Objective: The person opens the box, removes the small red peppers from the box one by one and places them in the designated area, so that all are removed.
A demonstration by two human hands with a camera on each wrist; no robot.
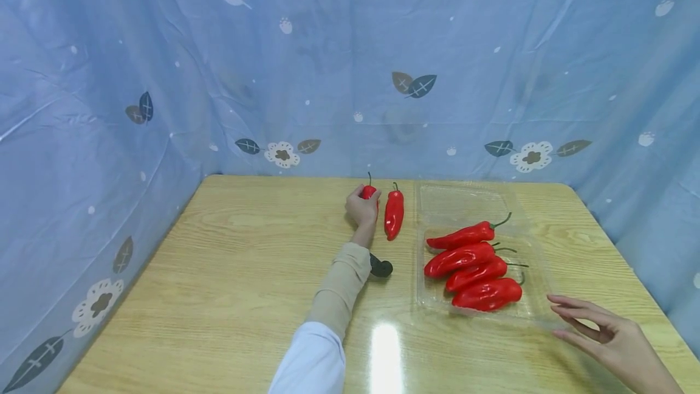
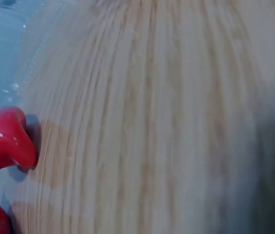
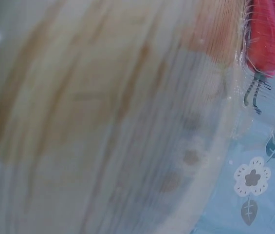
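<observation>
My left hand (image 1: pixel 361 205) grips a red pepper (image 1: pixel 369 191) by its upper part near the back edge of the table, its stem pointing away. Just right of it lies a second red pepper (image 1: pixel 394 214). Farther right, a clear plastic box (image 1: pixel 421 290) stands with its lid (image 1: pixel 465 200) folded back, and several red peppers (image 1: pixel 487 294) lie across it, stems to the right. Beside the box's front right corner is my right hand (image 1: pixel 612 336), fingers loosely extended and apart; whether they touch the rim I cannot tell. Red peppers (image 2: pixel 6 139) show in the left wrist view.
A wooden table (image 1: pixel 246 272) bears everything, with a blue patterned curtain (image 1: pixel 350 65) around its back and sides. By the left sleeve sits a black rounded piece (image 1: pixel 381 268). In the right wrist view, peppers (image 3: pixel 265 44) appear behind clear plastic.
</observation>
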